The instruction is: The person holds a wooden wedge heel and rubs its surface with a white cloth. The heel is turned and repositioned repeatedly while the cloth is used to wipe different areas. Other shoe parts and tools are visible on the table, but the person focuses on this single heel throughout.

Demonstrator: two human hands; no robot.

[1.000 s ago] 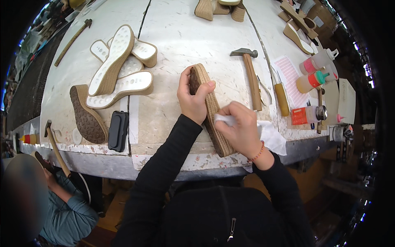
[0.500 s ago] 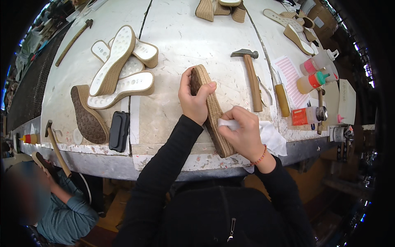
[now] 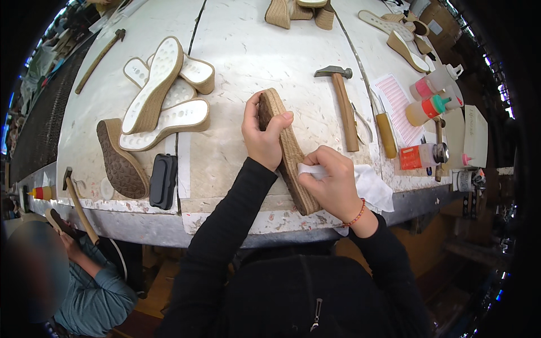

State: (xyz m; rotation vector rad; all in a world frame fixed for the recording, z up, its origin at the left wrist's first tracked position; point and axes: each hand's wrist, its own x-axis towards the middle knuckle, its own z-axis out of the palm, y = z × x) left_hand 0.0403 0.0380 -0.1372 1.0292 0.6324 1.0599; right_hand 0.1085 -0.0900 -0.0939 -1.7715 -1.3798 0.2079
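My left hand (image 3: 264,132) is wrapped round the upper part of a wedge shoe sole (image 3: 292,147), its thumb across the woven tan side. The sole is held on edge over the near part of the table, its dark brown tread facing left. My right hand (image 3: 332,183) pinches a white cloth (image 3: 372,188) and presses a fold of it to the sole's tan side, near the lower end. The rest of the cloth hangs behind my right hand and lies on the table edge.
Left of my hands are several white-topped wedge soles (image 3: 163,119) and a black case (image 3: 163,181). To the right lie a hammer (image 3: 344,110), a wooden-handled tool (image 3: 385,135) and squeeze bottles (image 3: 428,110). A co-worker (image 3: 93,287) sits at lower left.
My hands and the sole keep nearly the same place, with only a slight shift of the view. The cloth stays against the sole's side.
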